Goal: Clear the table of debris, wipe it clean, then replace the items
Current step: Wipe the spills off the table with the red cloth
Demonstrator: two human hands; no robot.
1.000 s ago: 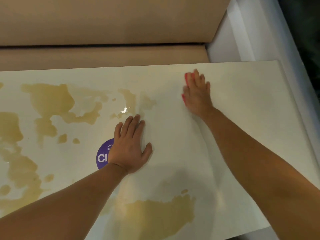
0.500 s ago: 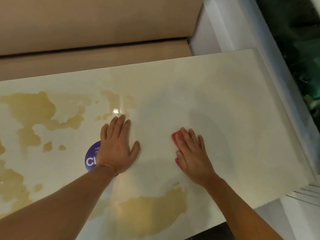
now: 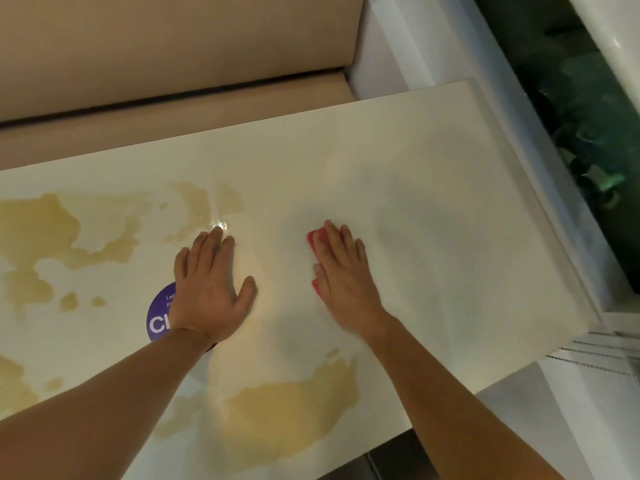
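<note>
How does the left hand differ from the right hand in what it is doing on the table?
The left hand lies bare on the table, while the right hand presses a red cloth under its fingers. The left hand partly covers a purple round sticker; the right hand covers none. The left hand's fingertips reach a yellowish spill; the right hand lies on a cleaner part. Both are flat, palm down.

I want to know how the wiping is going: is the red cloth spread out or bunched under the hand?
Cannot tell: the right hand lies flat over the red cloth, leaving only its left edge visible.
</note>
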